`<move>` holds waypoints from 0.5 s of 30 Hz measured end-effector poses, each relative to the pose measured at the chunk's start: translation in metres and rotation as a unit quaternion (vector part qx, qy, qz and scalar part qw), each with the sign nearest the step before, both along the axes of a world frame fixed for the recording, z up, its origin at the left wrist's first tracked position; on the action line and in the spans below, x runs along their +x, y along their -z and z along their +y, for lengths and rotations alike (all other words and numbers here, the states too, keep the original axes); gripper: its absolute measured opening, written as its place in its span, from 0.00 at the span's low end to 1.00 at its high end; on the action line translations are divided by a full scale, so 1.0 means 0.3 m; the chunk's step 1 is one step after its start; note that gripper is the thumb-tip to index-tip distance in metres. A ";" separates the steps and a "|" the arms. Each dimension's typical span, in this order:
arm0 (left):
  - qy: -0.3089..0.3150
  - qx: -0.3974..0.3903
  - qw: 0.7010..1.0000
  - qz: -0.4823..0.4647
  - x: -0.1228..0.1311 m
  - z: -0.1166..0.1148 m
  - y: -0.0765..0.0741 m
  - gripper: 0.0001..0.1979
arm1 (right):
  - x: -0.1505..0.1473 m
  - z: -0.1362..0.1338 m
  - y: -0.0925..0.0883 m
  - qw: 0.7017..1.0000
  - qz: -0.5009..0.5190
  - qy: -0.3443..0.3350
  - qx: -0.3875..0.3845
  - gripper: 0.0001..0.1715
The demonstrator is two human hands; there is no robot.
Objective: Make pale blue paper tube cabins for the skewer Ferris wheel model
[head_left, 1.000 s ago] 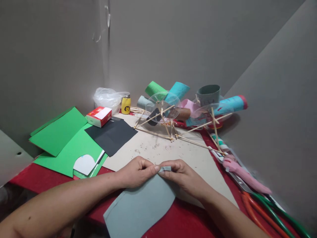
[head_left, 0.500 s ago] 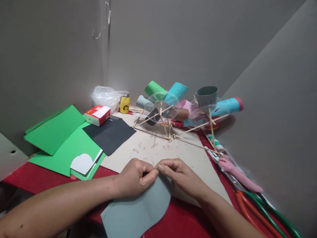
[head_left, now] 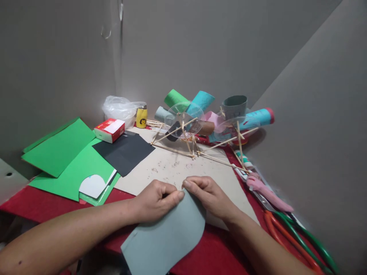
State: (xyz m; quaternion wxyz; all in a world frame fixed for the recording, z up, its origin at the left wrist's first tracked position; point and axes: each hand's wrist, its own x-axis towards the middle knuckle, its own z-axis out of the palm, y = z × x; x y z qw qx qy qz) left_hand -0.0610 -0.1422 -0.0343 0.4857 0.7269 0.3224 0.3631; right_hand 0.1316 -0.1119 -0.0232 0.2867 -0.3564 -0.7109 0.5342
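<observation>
A grey-green sheet of paper (head_left: 169,240) hangs from both hands over the near edge of the table, its right side curving. My left hand (head_left: 159,200) pinches the sheet's top edge between thumb and curled fingers. Close beside it, my right hand (head_left: 210,196) pinches the same edge near the top corner, thumb against forefinger. The two thumb tips are only a small gap apart. Beneath and behind the hands lies a pale board (head_left: 172,168) with dark specks on it.
Green sheets (head_left: 60,149), a black sheet (head_left: 124,152) and a red-and-white box (head_left: 109,130) lie left. A stick frame (head_left: 172,151) and coloured paper tubes (head_left: 200,103) stand behind. Right are a pink tool (head_left: 268,193) and scissors with orange and green handles (head_left: 289,233).
The view has shifted slightly. Both hands still pinch the sheet, but my right hand has drawn a little away from the left, and the sheet's right side has swung outward.
</observation>
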 end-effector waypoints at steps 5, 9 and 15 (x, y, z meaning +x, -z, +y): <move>0.020 -0.188 0.981 -0.042 -0.011 0.036 -0.024 0.28 | 0.029 0.024 -0.023 0.996 -0.029 0.032 0.074 0.29; 0.045 -0.270 0.960 -0.053 -0.009 0.050 -0.019 0.29 | 0.029 0.018 -0.034 0.993 -0.047 0.024 0.108 0.27; 0.065 -0.234 0.969 -0.047 -0.015 0.043 -0.009 0.29 | 0.019 0.002 -0.037 0.979 -0.069 0.028 0.187 0.26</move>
